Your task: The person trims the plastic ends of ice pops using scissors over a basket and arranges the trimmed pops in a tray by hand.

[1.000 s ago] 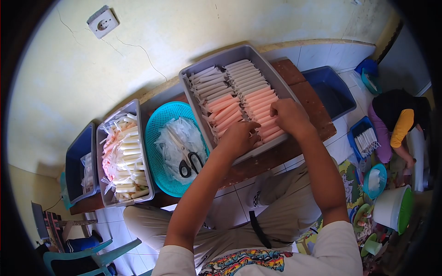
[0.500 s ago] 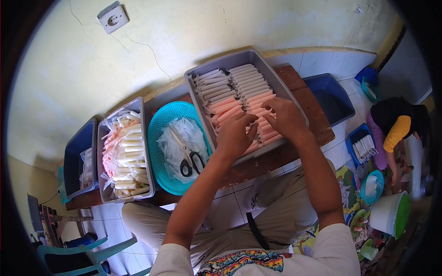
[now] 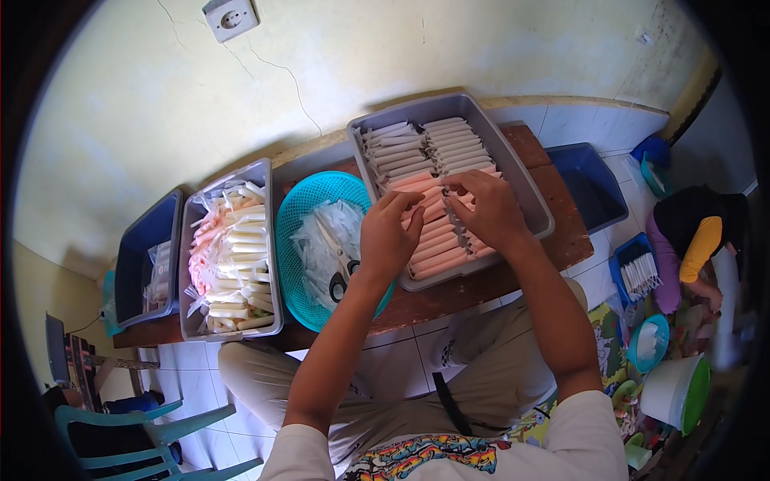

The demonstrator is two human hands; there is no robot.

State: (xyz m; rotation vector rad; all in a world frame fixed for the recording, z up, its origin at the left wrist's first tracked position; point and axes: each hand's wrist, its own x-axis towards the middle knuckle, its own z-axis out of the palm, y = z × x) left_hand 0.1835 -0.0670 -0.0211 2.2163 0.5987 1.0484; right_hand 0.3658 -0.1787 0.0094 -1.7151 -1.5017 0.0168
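Note:
A grey tray (image 3: 539,210) holds two columns of slim wrapped sticks, white ones (image 3: 459,143) at the back and pink ones (image 3: 437,247) toward the front. Over the left column, my left hand (image 3: 391,232) is curled with thumb and index finger apart, its fingertips close to the pink sticks. My right hand (image 3: 488,210) is bent above the right column, thumb and fingers also apart. Neither hand visibly grips a stick, though some fingertips are hidden. Beside the tray, a turquoise basket (image 3: 290,228) contains clear plastic wrappers (image 3: 309,255) and scissors (image 3: 338,248), partly covered by my left forearm.
Left of the basket stands a grey bin (image 3: 277,301) full of cream and pink sticks (image 3: 245,276), then a dark blue bin (image 3: 132,276). A brown wooden table (image 3: 553,200) bears them. Another blue bin (image 3: 593,188) is at right, near a person in a yellow sleeve (image 3: 699,250).
The view has shifted, so the tray and bins appear farther right. My left hand has drawn slightly apart from the right, and its fingers have changed position over the pink sticks.

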